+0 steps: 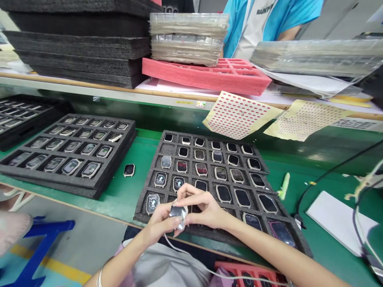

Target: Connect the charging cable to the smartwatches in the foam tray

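My left hand (160,227) and my right hand (200,207) meet over the near edge of a black foam tray (163,148), both pinched on one small square watch body (178,213) with a shiny face. A thin white cable (191,261) runs from under the hands toward my lap. The tray's pockets hold several watch bodies, some dark-screened, some lit. One loose watch body (129,170) lies on the green mat left of the tray.
A second black foam tray (98,187) of watch bodies lies to the left. Black foam sheets (74,44), clear blister trays (188,38) and a pink foam tray (209,77) sit on the shelf. Red-dot sticker sheets (239,115) hang down. Another person (263,20) stands behind.
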The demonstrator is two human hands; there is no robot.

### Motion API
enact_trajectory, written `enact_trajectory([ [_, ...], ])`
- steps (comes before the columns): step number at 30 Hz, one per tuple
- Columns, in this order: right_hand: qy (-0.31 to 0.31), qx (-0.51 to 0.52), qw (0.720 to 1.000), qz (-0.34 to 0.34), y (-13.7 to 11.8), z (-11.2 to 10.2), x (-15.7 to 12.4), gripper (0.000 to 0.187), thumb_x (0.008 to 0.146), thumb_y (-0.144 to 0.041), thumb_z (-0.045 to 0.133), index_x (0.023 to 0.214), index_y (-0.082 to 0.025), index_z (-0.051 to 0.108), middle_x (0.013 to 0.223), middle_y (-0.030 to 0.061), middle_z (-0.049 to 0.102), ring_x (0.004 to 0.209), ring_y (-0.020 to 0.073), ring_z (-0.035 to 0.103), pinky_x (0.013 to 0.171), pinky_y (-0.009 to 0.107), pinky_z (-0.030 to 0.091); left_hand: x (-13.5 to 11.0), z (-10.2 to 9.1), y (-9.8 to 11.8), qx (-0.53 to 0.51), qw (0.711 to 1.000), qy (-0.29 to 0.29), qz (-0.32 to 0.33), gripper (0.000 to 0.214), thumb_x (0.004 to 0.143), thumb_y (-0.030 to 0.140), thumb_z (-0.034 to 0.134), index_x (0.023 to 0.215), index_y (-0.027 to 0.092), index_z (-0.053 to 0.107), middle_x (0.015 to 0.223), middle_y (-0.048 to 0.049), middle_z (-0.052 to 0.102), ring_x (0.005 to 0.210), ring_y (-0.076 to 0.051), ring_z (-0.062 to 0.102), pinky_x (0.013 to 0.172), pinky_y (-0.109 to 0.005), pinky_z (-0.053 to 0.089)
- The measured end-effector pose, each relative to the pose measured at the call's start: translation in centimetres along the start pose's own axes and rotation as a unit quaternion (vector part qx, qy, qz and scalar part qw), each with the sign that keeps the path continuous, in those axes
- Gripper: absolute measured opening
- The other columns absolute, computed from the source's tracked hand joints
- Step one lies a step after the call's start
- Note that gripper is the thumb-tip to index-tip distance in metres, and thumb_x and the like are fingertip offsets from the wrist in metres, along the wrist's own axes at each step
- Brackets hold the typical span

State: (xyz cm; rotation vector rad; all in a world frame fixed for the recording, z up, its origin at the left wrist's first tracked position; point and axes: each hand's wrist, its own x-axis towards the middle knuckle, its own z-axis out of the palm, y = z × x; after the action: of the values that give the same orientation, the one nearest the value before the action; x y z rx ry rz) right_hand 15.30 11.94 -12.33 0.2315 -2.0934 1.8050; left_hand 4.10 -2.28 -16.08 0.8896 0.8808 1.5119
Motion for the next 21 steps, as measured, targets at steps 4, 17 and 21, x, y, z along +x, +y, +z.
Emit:
enact_trajectory([
  [4,-0.01,0.013,1.0,0.009,-0.1,-0.2,0.2,0.034,0.078,-0.035,0.075,0.109,-0.022,0.069,0.092,0.0055,0.051,0.085,0.017,0.051,0.079,0.035,0.044,0.0,0.1,0.1,0.01,1.0,-0.008,0.002,0.033,0.08,0.042,0.062,0.073,0.01,0.058,0.056,-0.0003,0.047,0.044,-0.007,0.036,0.043,-0.021,0.026],
  [17,-0.044,-0.391,0.916,-0.074,-0.9,-0.5,-0.5,0.053,0.086,-0.03,0.064,0.131,-0.013,0.044,0.108,0.0137,0.054,0.098,0.0247,0.05,0.088,0.044,0.042,0.2,2.1,0.4,0.243,0.956,0.16,0.044,0.026,0.09,0.034,0.048,0.099,0.013,0.061,0.084,-0.0045,0.06,0.077,-0.017,0.051,0.073,-0.028,0.04],
  [21,0.034,-0.399,0.915,-0.046,-1.2,-1.1,-0.2,0.043,0.085,-0.035,0.063,0.123,-0.017,0.051,0.106,0.0114,0.051,0.098,0.0252,0.05,0.086,0.042,0.043,0.5,2.6,0.2,0.166,0.973,0.158,0.027,0.037,0.085,0.038,0.057,0.116,0.017,0.052,0.094,-0.0054,0.06,0.083,-0.018,0.054,0.075,-0.027,0.044],
])
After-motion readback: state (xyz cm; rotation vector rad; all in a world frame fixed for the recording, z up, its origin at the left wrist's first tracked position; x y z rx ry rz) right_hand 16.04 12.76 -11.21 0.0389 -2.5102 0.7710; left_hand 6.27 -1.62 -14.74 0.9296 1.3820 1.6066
